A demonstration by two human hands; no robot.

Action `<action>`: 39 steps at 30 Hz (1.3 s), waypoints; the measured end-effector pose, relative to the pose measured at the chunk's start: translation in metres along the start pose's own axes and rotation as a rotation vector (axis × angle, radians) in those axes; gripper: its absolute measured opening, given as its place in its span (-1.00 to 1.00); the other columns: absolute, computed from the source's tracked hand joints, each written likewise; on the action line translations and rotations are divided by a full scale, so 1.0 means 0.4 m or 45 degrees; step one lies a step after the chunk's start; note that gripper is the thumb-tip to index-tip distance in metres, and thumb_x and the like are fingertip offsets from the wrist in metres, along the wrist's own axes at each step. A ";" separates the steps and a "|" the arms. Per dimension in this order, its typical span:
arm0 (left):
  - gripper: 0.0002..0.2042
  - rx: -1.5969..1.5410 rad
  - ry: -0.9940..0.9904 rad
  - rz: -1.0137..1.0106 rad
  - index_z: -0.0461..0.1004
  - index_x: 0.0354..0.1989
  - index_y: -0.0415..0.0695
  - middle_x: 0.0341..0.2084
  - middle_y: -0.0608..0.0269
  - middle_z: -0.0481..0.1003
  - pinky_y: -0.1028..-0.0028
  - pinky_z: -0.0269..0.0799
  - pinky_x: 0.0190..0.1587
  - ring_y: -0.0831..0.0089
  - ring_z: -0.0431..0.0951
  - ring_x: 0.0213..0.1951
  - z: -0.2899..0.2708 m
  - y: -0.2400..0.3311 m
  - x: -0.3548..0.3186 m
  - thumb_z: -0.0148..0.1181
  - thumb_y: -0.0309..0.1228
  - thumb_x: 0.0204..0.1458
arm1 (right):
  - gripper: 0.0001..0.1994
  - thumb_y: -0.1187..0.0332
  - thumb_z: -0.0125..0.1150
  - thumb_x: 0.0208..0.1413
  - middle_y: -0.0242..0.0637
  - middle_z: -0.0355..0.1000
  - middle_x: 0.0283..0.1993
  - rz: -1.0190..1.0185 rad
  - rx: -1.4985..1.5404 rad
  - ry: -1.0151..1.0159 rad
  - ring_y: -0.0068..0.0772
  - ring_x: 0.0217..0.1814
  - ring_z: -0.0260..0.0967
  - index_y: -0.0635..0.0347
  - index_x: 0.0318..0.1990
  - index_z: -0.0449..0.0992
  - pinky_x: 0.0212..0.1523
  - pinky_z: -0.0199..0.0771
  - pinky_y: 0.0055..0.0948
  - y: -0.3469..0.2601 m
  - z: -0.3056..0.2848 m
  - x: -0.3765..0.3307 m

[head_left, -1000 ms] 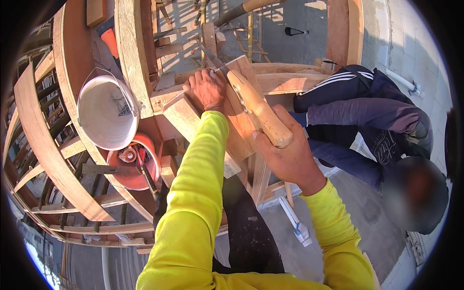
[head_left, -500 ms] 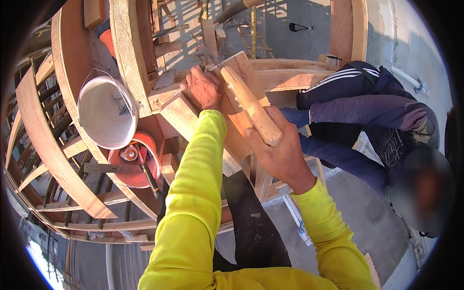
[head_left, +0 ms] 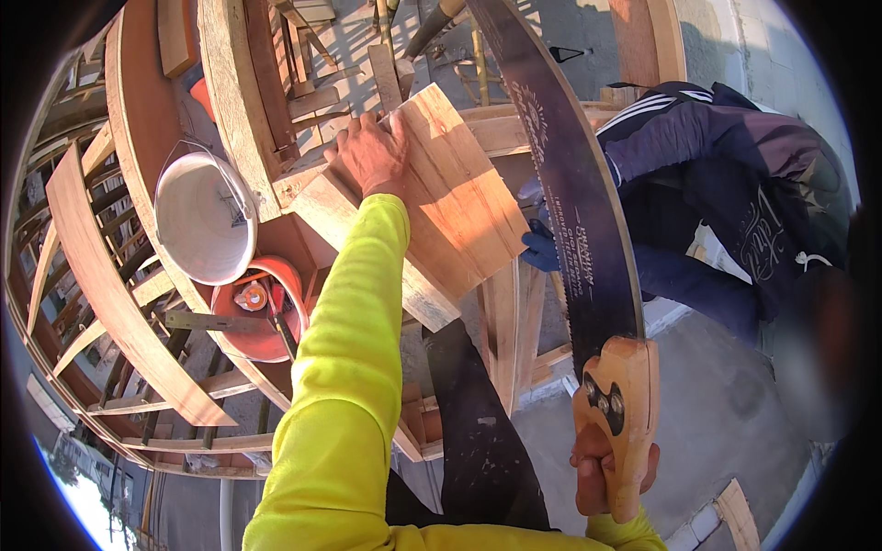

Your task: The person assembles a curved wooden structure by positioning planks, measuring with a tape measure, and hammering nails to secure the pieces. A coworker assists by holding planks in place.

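Observation:
My right hand (head_left: pixel 597 473) is closed round the wooden handle (head_left: pixel 634 413) of a handsaw, low on the right. The saw's long dark blade (head_left: pixel 570 184) points up and away, clear of the wood. My left hand (head_left: pixel 372 154) grips the upper left edge of a flat, roughly square wooden board (head_left: pixel 459 188), fingers bent over it. This board rests tilted on a thick timber beam (head_left: pixel 335 216). A co-worker's blue-gloved hand (head_left: pixel 542 241) is by the board's right corner; whether it touches the board is hard to tell behind the blade.
At the left stand a white bucket (head_left: pixel 204 220) and a red bucket (head_left: pixel 262 335) holding tools. A curved timber frame (head_left: pixel 119 285) fills the left side. The co-worker (head_left: pixel 726 174) crouches close on the right. My dark-clad leg (head_left: pixel 482 441) is below the beam.
The saw has come off the board and swung toward me and to the right, its blade now upright. More of the board's face shows. The co-worker's gloved hand has come to its right corner.

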State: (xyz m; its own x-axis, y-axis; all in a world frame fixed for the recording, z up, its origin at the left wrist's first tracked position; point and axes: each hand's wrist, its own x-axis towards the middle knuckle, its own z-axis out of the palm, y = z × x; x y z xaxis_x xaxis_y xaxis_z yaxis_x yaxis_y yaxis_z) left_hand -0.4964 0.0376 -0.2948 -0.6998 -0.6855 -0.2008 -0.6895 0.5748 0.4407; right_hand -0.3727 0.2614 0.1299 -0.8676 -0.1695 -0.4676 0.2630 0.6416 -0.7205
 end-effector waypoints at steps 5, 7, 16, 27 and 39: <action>-0.38 0.101 -0.508 -0.009 0.64 -0.11 -0.09 -0.13 -0.09 0.64 -0.02 0.40 0.07 -0.11 0.59 0.01 -0.110 -0.009 0.056 -0.05 0.25 0.19 | -0.73 0.49 0.18 0.16 -0.14 0.44 -0.46 0.033 -0.003 0.039 -0.45 -0.55 0.29 0.17 -0.19 0.13 -0.45 0.40 -0.44 0.078 0.003 -0.066; -0.34 0.075 -0.475 -0.001 0.64 -0.06 -0.06 -0.11 -0.13 0.63 0.03 0.42 0.08 -0.13 0.58 0.03 -0.144 0.002 0.044 -0.14 0.29 0.20 | -0.78 0.47 0.27 0.09 -0.20 0.51 -0.44 0.075 0.092 0.194 -0.44 -0.55 0.40 0.21 -0.28 0.28 -0.47 0.45 -0.46 0.123 0.017 -0.112; -0.26 -0.253 -0.207 -0.394 0.63 0.03 -0.14 -0.02 -0.18 0.59 0.02 0.40 0.15 -0.20 0.54 0.09 -0.237 -0.058 0.024 -0.27 0.27 0.25 | -0.91 0.42 0.33 -0.08 -0.31 0.49 -0.56 0.285 0.243 0.160 -0.41 -0.55 0.47 0.17 -0.41 0.56 -0.47 0.47 -0.44 0.129 0.010 -0.170; -0.40 -0.597 -0.090 -0.645 0.62 0.04 -0.14 -0.06 -0.24 0.59 0.05 0.42 0.10 -0.18 0.55 0.04 -0.114 0.010 -0.073 -0.23 0.09 0.33 | -0.75 0.48 0.35 -0.01 -0.24 0.54 -0.42 -0.194 0.126 0.122 -0.35 -0.49 0.51 0.30 -0.16 0.50 -0.42 0.51 -0.43 0.204 0.162 -0.035; -0.48 0.132 -0.263 -0.179 0.67 -0.16 -0.20 -0.17 -0.06 0.63 0.07 0.47 0.06 -0.04 0.55 0.02 -0.154 -0.054 -0.026 0.09 0.09 0.20 | -0.70 0.49 0.37 0.01 -0.20 0.49 -0.40 -0.374 0.253 0.189 -0.27 -0.49 0.48 0.34 -0.09 0.49 -0.42 0.49 -0.38 0.313 0.376 0.090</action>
State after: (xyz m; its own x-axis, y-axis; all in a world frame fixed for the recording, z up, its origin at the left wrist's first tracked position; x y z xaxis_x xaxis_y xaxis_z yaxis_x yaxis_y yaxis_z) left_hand -0.4627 0.0049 -0.2482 -0.6117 -0.6622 -0.4327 -0.7906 0.5306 0.3057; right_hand -0.3074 0.2232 -0.0540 -0.9659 -0.2055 -0.1576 0.0579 0.4218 -0.9048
